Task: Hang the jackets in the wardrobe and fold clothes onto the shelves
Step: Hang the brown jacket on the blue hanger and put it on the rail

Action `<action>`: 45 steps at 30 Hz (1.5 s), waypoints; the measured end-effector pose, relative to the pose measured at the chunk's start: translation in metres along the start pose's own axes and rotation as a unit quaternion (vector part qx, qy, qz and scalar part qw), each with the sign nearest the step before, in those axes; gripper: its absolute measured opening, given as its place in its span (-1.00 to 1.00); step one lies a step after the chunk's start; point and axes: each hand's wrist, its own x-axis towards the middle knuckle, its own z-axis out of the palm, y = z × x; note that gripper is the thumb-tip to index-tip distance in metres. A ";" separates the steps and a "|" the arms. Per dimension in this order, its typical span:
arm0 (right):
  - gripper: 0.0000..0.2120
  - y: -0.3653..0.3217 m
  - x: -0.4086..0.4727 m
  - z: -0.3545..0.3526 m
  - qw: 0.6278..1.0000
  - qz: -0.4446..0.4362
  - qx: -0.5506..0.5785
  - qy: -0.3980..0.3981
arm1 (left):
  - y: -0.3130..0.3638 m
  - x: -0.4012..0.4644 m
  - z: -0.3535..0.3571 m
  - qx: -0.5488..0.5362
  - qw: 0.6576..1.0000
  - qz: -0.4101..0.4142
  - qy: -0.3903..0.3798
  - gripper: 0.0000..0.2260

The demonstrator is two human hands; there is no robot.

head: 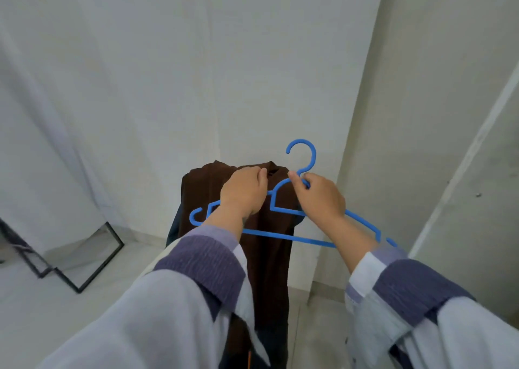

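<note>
A dark brown garment [269, 245] hangs down in front of me, its collar held up at chest height. My left hand [244, 190] grips the garment's top edge near the collar. My right hand [320, 197] is closed on the neck of a blue plastic hanger [302, 155], just below its hook. The hanger lies tilted across the front of the garment, its bar running from lower left to lower right behind both wrists. The hook points up and is free of any rail.
A pale wall [196, 74] fills the view ahead, with a lighter panel edge [460, 158] slanting on the right. A black-framed mirror [84, 256] leans low against the wall on the left. Grey floor [42, 312] lies below.
</note>
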 end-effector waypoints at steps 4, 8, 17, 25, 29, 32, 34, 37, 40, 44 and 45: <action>-0.50 0.018 0.042 0.025 1.000 -0.011 0.006 -0.008 | -0.011 0.053 0.027 0.051 0.996 -0.070 -0.006 -0.69; -0.50 0.044 0.078 0.049 0.999 -0.006 0.013 -0.031 | -0.018 0.095 0.060 0.072 0.990 -0.113 -0.046 -0.69; -0.48 0.072 0.109 0.079 0.997 -0.018 0.009 -0.071 | -0.029 0.129 0.095 0.208 0.959 -0.175 -0.082 -0.71; -0.48 0.052 0.095 0.062 0.996 -0.037 0.010 -0.075 | -0.026 0.092 0.059 0.179 0.974 -0.140 0.010 -0.78; -0.49 0.041 0.076 0.047 0.996 -0.048 0.007 -0.069 | -0.030 0.062 0.037 0.169 0.977 -0.126 0.021 -0.79; -0.50 0.032 0.064 0.038 0.997 -0.048 0.004 -0.068 | -0.034 0.038 0.021 0.155 0.976 -0.150 -0.033 -0.80; -0.50 0.025 0.058 0.036 0.996 -0.052 0.002 -0.068 | -0.039 0.022 0.014 0.133 0.972 -0.178 -0.078 -0.74; -0.50 0.019 0.046 0.040 0.995 -0.060 -0.028 -0.072 | -0.049 0.007 0.012 0.090 0.964 -0.201 -0.148 -0.64; -0.51 0.019 0.035 0.050 0.994 -0.056 -0.042 -0.079 | -0.060 0.006 0.015 0.060 0.960 -0.198 -0.187 -0.62; -0.52 0.023 0.035 0.064 0.996 -0.034 -0.009 -0.081 | -0.068 0.023 0.019 0.036 0.971 -0.182 -0.151 -0.67; -0.52 0.023 0.038 0.067 0.996 -0.036 -0.004 -0.080 | -0.069 0.030 0.020 0.033 0.976 -0.178 -0.119 -0.65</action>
